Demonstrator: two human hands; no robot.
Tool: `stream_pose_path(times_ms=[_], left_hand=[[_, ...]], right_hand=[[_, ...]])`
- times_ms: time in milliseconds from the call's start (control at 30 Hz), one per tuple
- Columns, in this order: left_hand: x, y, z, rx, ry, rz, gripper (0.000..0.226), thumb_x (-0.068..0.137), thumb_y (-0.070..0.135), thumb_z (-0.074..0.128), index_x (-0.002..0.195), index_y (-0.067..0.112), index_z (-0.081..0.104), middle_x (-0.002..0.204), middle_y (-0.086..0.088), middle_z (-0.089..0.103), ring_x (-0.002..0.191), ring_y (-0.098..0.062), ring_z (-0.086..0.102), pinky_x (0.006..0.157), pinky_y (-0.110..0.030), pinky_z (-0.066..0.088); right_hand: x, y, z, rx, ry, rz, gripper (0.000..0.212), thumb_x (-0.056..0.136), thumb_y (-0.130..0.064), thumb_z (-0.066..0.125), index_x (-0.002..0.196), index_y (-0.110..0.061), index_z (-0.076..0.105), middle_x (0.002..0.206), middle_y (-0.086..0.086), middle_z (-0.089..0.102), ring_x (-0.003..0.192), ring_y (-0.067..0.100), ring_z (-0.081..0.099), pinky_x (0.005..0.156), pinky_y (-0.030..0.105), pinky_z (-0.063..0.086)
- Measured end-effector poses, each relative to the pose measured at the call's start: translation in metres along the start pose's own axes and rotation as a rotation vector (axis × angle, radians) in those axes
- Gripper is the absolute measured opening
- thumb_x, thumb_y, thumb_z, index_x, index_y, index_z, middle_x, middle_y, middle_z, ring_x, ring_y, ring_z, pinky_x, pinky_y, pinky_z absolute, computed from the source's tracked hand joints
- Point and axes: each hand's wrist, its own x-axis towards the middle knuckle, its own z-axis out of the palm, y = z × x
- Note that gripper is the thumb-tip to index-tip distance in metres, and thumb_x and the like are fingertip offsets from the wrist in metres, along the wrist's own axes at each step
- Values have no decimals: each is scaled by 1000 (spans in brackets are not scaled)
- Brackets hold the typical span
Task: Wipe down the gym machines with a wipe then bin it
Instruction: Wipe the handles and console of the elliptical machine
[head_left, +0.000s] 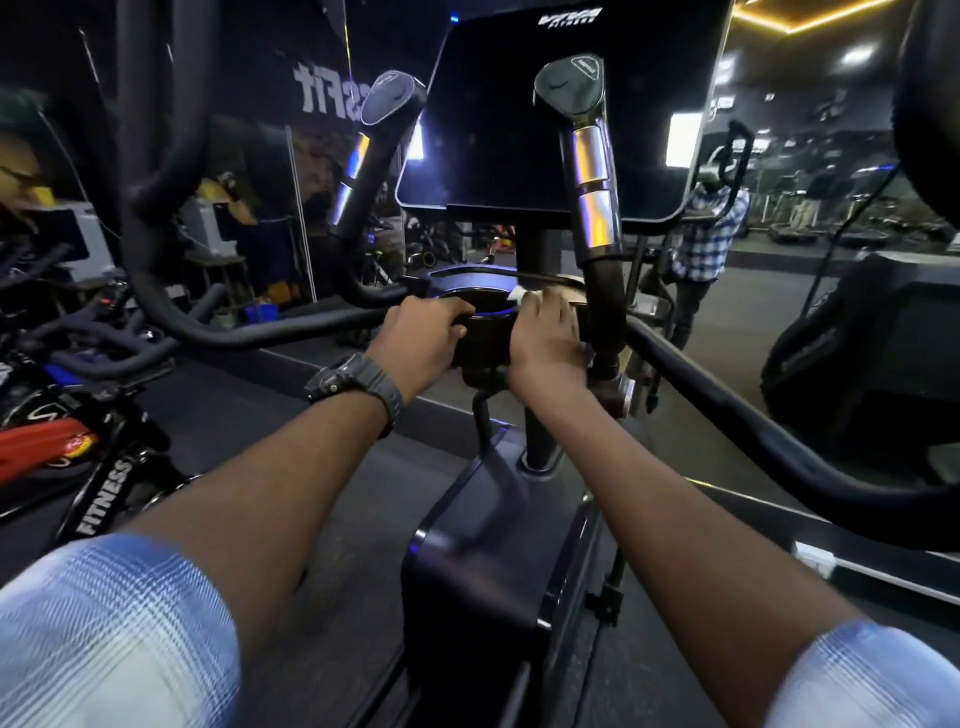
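Below dark console, right hand presses white wipe, fingers bunched over it, on cup-holder rim; left hand clenches rim. Wipe likely soft, light, limp: pinch bunched.

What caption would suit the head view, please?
Right hand presses a white wipe on the machine's round black cup holder; left hand steadies it.

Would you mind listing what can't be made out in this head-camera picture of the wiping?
- Wipe: only a white corner shows; the right hand covers the rest.
- Left hand: its fingers curl over the cup holder rim, so their tips are hidden.
- Console screen: dark; its logo is too small to read.
- Bin: none in view.
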Motion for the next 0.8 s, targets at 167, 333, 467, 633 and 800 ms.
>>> stream_pose_path(times_ms=[167,333,467,633,800], left_hand=[[0,3,-4,-5,0,1,34,96,23,58,130,21,61,121,-9,69,116,-29,60,96,-37,47],[-2,2,-6,-31,5,-27,32,95,24,60,127,24,63,117,-8,71,113,-29,62,94,-33,46],[-3,0,-6,-49,9,-16,32,95,25,60,126,24,64,114,-9,72,110,-30,64,95,-36,50],[-4,1,-4,-52,17,-1,32,96,23,59,127,21,64,114,-10,72,109,-30,64,92,-40,50],[-1,-1,-4,-14,3,37,33,96,25,58,129,22,62,119,-8,70,112,-31,62,92,-40,49]], right_hand=[[-10,5,-16,-109,-38,-144,73,76,-18,74,138,-5,37,143,17,33,132,34,33,107,43,35],[-11,0,-21,-109,-84,-115,73,79,-15,71,140,-6,34,147,17,29,138,34,28,110,44,33],[-17,8,-23,-117,-61,-260,73,76,-17,73,138,-10,36,140,12,36,132,31,34,106,42,37],[-9,3,-23,-108,-97,-82,81,75,-19,77,142,-7,31,147,16,27,139,33,28,107,43,37],[-15,-2,-14,-141,-87,-272,79,77,-18,76,142,-7,32,147,15,31,144,34,21,117,42,22]])
